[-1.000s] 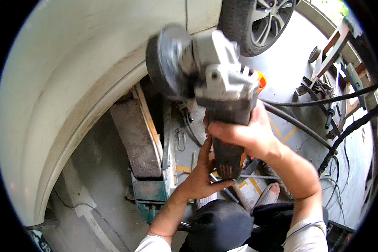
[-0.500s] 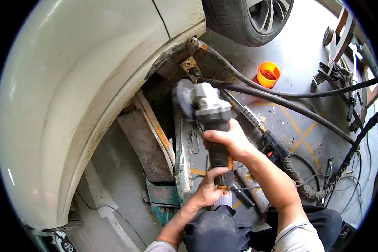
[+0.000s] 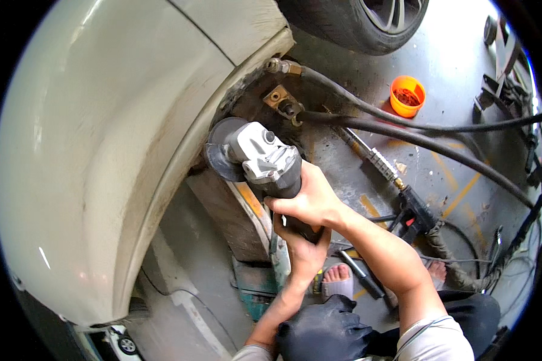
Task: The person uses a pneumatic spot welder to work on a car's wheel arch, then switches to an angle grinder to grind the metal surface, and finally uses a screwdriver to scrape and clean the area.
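Observation:
An angle grinder with a grey-silver head and dark body is held in both my hands. My right hand wraps its body just behind the head. Further back, my left hand closes round the rear of the body. The grinder's disc is beside the dirty rim of the wheel arch on a pale car fender; whether they touch is hard to tell. Just beyond the grinder's head, a brass-coloured plate with a thick dark cable is fixed near the sill.
A car wheel lies at the top. On the floor are an orange cup with reddish bits and a black trigger-handled tool. A teal jack stands below the fender. Thick cables cross the right side.
Both my hands have brought the grinder left and a little down, toward the wheel arch. The disc was motion-smeared before and now looks sharper. The view has shifted slightly.

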Action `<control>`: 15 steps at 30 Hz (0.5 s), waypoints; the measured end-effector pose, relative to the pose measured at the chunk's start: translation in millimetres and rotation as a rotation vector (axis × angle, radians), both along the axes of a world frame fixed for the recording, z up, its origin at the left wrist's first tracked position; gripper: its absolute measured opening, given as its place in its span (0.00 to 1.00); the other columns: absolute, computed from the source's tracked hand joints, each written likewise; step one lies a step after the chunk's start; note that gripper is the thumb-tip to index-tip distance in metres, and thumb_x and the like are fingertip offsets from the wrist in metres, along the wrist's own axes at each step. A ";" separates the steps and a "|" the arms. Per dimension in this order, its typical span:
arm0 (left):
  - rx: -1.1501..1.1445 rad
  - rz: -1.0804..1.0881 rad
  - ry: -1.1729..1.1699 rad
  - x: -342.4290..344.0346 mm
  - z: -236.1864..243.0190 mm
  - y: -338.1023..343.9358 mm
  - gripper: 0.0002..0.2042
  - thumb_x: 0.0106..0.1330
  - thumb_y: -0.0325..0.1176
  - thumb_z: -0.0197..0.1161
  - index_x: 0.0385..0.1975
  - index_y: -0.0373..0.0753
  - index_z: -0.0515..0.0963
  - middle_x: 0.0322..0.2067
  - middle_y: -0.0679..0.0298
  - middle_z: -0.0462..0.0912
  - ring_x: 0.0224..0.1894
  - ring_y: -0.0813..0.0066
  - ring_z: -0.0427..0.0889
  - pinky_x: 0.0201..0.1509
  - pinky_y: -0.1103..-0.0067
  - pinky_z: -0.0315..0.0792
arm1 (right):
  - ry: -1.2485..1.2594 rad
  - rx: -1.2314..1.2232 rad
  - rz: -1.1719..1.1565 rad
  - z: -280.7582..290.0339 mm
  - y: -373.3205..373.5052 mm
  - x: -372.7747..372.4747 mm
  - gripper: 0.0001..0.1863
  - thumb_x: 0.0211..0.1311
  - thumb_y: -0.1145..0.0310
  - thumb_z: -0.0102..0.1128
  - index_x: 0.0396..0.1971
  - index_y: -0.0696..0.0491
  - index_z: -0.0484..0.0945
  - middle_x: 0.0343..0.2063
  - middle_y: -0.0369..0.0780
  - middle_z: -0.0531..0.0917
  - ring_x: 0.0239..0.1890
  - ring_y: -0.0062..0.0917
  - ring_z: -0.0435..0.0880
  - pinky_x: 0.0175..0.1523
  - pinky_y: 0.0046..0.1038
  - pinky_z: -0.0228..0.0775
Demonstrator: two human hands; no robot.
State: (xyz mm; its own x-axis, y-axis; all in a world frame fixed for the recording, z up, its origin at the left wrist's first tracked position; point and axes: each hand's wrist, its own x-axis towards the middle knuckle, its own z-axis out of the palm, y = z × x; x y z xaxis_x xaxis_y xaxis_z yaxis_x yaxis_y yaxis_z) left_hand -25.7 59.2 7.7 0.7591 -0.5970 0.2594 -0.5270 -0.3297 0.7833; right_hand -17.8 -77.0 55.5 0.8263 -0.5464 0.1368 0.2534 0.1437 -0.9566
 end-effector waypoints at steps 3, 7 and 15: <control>0.026 0.024 -0.035 -3.2 16.9 2.1 0.48 0.50 0.25 0.71 0.64 0.28 0.39 0.56 0.47 0.60 0.57 0.59 0.67 0.60 0.66 0.64 | -0.035 0.113 0.065 6.4 -1.3 3.1 0.28 0.41 0.69 0.69 0.47 0.60 0.74 0.42 0.39 0.81 0.45 0.21 0.77 0.56 0.26 0.67; 0.061 0.023 -0.032 -7.5 18.0 4.6 0.50 0.48 0.24 0.73 0.65 0.29 0.40 0.57 0.44 0.59 0.60 0.56 0.64 0.62 0.66 0.62 | -0.092 0.156 0.058 5.9 -5.4 -0.9 0.28 0.40 0.70 0.69 0.46 0.60 0.75 0.41 0.38 0.81 0.44 0.20 0.76 0.55 0.24 0.67; 0.020 -0.055 -0.008 3.4 28.2 -19.2 0.50 0.49 0.27 0.72 0.64 0.27 0.38 0.57 0.43 0.57 0.60 0.54 0.62 0.63 0.64 0.58 | -0.043 0.060 0.067 7.5 -22.8 6.5 0.29 0.41 0.69 0.69 0.49 0.60 0.74 0.44 0.39 0.80 0.47 0.21 0.75 0.57 0.26 0.65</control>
